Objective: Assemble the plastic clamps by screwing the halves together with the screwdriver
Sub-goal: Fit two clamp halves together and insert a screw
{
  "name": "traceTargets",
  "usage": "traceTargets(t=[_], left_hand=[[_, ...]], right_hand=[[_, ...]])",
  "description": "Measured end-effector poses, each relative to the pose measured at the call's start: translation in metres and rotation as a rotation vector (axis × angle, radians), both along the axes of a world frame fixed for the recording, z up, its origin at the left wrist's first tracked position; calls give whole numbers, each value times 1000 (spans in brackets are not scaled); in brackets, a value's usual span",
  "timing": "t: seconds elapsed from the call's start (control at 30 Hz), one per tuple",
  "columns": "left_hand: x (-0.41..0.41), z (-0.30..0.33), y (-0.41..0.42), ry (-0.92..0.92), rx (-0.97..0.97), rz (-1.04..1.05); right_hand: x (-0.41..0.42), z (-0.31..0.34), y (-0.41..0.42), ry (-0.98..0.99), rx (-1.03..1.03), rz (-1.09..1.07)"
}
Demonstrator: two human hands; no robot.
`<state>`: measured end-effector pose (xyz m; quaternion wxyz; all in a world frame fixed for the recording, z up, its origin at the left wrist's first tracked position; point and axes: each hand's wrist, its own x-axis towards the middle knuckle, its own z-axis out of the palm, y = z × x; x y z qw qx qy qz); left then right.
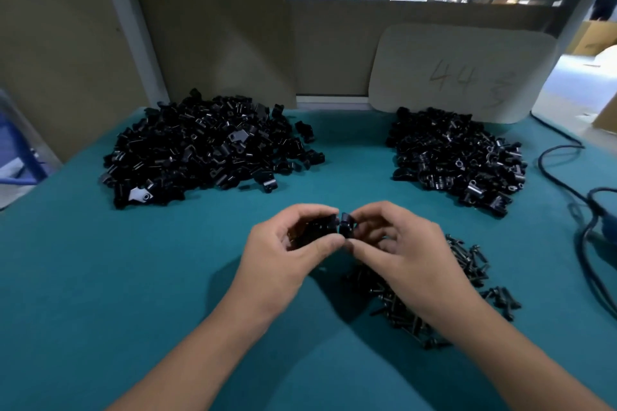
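— Three heaps on one table (100, 277), which has a teal, matte covering like felt. Beige panels and a grey upright stand behind it; beyond them, a window strip, blurred.

— Entries for the heaps?

— Far left: large heap of clamp halves (207, 150), black glossy plastic, curved, some with a flat tab and a hole. Far right: smaller heap of clamp halves (457, 157), same black plastic, rounder pieces. Near right: pile of screws (467, 264), dark, thin, partly hidden under the right forearm.

— Other items?

— A pale rounded card (464, 73) with "44" handwritten on it leans against the back wall behind the right heap. Black cables (567, 157) loop along the right edge. A bluish object lies among them, blurred; cannot tell what it is.

— The hands?

— The left hand (283, 253) pinches one black clamp piece (329, 227) between thumb and curled fingers; more black shows inside the palm. The right hand (400, 243) pinches a second piece (347, 225). The two pieces meet between the fingertips, above the table's near centre.
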<state>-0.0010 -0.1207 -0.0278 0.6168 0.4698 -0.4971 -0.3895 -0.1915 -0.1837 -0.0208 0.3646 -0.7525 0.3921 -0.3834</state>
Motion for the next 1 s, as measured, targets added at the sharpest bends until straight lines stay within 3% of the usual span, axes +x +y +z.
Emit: traceTargets(t=[0.1, 0.77, 0.83, 0.93, 1.0], left_hand=[[0, 0, 1, -42, -17, -22], [5, -5, -5, -24, 45, -49], [13, -4, -6, -128, 68, 12], [29, -6, -10, -370, 142, 162], [30, -7, -10, -328, 203, 185]], right_hand=[[0, -2, 0, 72, -79, -5], [-8, 0, -10, 47, -64, 117], [-23, 12, -19, 145, -186, 39], [-51, 23, -36, 546, -372, -129], [-59, 19, -42, 730, -323, -82]])
